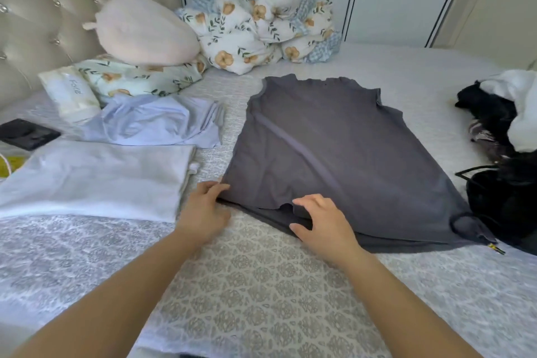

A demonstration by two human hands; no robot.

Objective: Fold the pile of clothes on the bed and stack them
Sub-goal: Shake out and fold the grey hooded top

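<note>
The left hand (205, 209) and right hand (321, 219) pinched the grey shirt (334, 148) at its near hem. Both gripped there, likely to fold it.

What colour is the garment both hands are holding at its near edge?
Dark grey shirt, plain with no print; seen clearly in the head view.

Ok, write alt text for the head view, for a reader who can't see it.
Two bare hands hold the near hem of a grey shirt spread flat on a patterned bed: the left hand pinches its left corner, the right hand grips the hem's middle. Folded pale clothes lie to the left, an unfolded black and white pile to the right.
</note>
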